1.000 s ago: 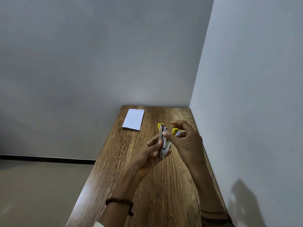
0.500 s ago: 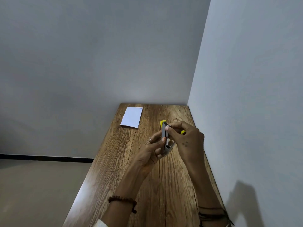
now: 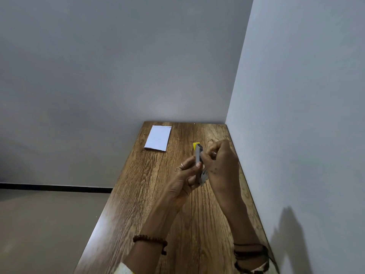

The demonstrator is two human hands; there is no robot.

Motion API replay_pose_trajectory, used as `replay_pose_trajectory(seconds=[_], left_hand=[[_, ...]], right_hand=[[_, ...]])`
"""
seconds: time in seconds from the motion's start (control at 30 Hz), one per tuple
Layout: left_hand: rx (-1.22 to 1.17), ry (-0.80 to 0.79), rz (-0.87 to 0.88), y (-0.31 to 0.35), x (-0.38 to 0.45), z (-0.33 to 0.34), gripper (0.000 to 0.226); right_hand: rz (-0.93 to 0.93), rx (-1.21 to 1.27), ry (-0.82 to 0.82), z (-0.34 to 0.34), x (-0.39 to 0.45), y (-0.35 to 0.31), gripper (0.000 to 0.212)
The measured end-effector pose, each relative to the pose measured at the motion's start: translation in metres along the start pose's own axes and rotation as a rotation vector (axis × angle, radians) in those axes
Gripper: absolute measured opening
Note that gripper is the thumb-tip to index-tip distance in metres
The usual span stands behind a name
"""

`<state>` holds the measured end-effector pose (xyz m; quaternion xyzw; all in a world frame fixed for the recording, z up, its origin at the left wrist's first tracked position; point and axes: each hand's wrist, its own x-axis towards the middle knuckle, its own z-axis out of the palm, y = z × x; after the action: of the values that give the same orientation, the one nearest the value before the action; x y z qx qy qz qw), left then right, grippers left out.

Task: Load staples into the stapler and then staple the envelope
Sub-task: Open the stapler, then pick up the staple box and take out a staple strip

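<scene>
A small metal stapler (image 3: 198,156) with a yellow end is held upright above the wooden table (image 3: 150,194). My left hand (image 3: 186,177) grips it from the left, thumb against its side. From the right, my right hand (image 3: 221,163) pinches its upper part with curled fingers. Whether a staple strip sits between those fingers is hidden. A white envelope (image 3: 158,137) lies flat at the table's far left corner, well apart from both hands.
The narrow table stands in a corner, with a grey wall (image 3: 296,135) close along its right edge and another behind its far end. To the left the table drops off to a bare floor (image 3: 45,224).
The stapler's two yellow-tipped halves, spread apart a second ago, have come together; only one yellow tip shows now. My right hand has closed over the stapler's top. Both hands stayed in place.
</scene>
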<state>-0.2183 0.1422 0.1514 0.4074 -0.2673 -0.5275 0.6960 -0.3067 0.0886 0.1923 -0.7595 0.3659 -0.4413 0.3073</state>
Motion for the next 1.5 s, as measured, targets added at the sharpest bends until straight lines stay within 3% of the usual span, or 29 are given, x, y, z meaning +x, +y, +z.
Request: replay_pose_trajectory(seconds=[0.23, 0.33, 0.43, 0.53, 0.6, 0.7, 0.87, 1.0, 1.27, 1.5], left_hand=[[-0.204, 0.104, 0.087, 0.007, 0.0, -0.003, 0.032], [-0.393, 0.1, 0.188, 0.007, -0.004, -0.005, 0.04], [-0.468, 0.065, 0.229, 0.007, -0.012, -0.012, 0.032], [-0.531, 0.073, 0.164, 0.002, -0.021, -0.02, 0.051], [-0.616, 0.043, 0.094, -0.005, -0.027, -0.025, 0.051], [-0.508, 0.014, -0.034, -0.012, -0.036, -0.028, 0.062], [-0.215, -0.082, -0.222, -0.009, -0.043, -0.015, 0.037], [0.102, -0.075, -0.21, -0.012, -0.036, -0.01, 0.041], [-0.087, -0.067, -0.188, -0.027, -0.027, -0.016, 0.038], [-0.057, 0.079, -0.204, -0.042, -0.012, -0.027, 0.035]], right_hand=[[0.057, 0.135, 0.094, -0.001, -0.01, -0.007, 0.019], [0.267, 0.288, 0.042, -0.004, -0.009, -0.004, 0.017], [0.495, 0.666, 0.006, -0.006, -0.005, 0.005, 0.02], [0.545, 0.78, 0.007, -0.007, -0.002, 0.015, 0.02], [0.543, 0.809, -0.021, -0.01, 0.0, 0.019, 0.013], [0.511, 0.882, -0.074, -0.009, 0.001, 0.021, 0.008], [0.466, 0.772, -0.206, -0.002, -0.002, 0.026, 0.022], [0.415, 0.636, -0.239, 0.006, -0.005, 0.028, 0.026], [0.372, 0.613, -0.243, 0.011, -0.011, 0.042, 0.031], [0.416, 0.543, -0.269, 0.025, -0.018, 0.062, 0.033]])
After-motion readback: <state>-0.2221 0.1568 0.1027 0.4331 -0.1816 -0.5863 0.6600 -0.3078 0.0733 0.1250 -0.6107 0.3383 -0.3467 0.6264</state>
